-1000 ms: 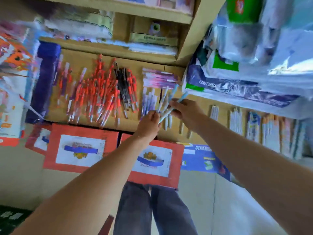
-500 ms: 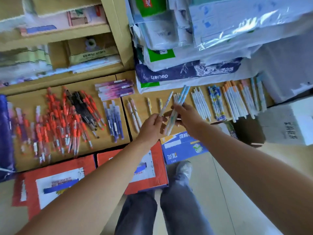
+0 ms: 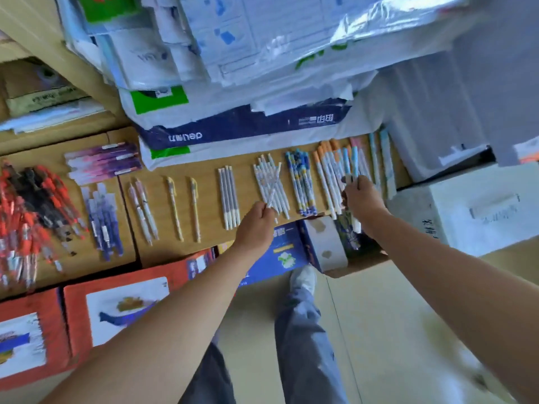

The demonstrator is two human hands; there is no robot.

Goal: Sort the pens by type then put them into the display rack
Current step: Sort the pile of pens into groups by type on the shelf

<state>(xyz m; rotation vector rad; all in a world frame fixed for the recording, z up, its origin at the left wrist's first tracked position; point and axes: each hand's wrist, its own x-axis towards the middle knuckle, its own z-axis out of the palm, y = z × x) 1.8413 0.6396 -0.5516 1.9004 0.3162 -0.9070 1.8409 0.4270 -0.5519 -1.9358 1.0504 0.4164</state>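
Observation:
Sorted groups of pens lie in rows on a wooden shelf top (image 3: 248,231). My left hand (image 3: 256,221) pinches one white patterned pen (image 3: 273,185) over the white pen group (image 3: 269,185). My right hand (image 3: 360,199) grips a few light blue pens (image 3: 351,163) above the orange-capped pens (image 3: 328,176). Between both hands lies a blue-and-yellow patterned group (image 3: 302,182). To the left are white-barrelled pens (image 3: 229,196), two yellow pens (image 3: 185,208), pink pens (image 3: 143,211), purple pens (image 3: 103,220) and a red and black heap (image 3: 32,205).
Stacked paper reams in plastic wrap (image 3: 248,83) sit behind the pens. A white box (image 3: 466,208) stands at the right. Below the shelf are red boxes (image 3: 116,310) and a blue box (image 3: 280,255). My legs and shoe (image 3: 303,279) are on the tiled floor.
The view swung right. My hands separated: the left carried one white pen to the white group, the right carried the blue pens further right over the orange-capped group.

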